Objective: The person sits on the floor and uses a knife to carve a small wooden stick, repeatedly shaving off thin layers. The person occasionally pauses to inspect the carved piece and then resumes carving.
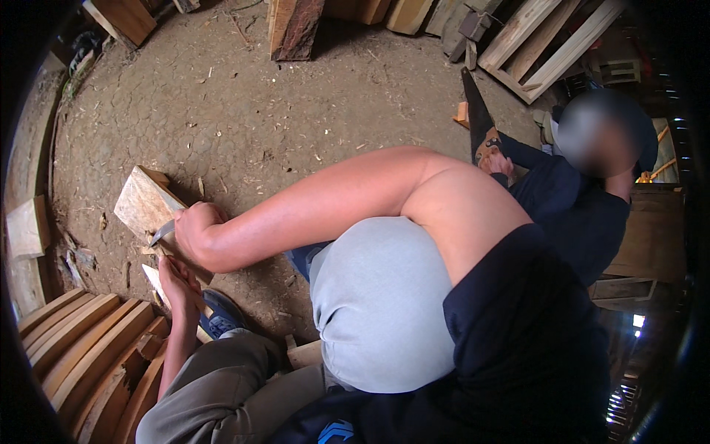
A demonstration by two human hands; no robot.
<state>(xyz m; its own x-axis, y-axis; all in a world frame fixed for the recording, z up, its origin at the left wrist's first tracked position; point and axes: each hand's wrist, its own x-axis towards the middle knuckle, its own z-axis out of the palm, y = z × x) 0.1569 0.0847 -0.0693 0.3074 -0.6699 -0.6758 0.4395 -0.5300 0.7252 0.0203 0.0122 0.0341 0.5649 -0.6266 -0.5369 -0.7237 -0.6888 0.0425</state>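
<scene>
My right arm reaches across the middle to the left, and my right hand (198, 235) is closed at a wooden block. A curved grey metal tool end (163, 231), tapering to a point, sticks out from it. The rest of that tool is hidden. Just below, my left hand (177, 285) has its fingers curled beside the tool's tip; what they hold is hidden. The pale wooden block (144, 203) lies tilted on the dirt floor, beyond both hands. Small pale wood bits (154, 251) show at the tip. A pale flat wood piece (151, 277) pokes out beside my left hand.
Curved wooden pieces (89, 348) stand in a row at lower left. A dark shoe (220, 314) is near my left hand. Light grey rounded cloth (384, 303) fills the centre. At right, a co-worker (569, 192) holds a handsaw (481, 111). Timber (296, 29) stands at the back.
</scene>
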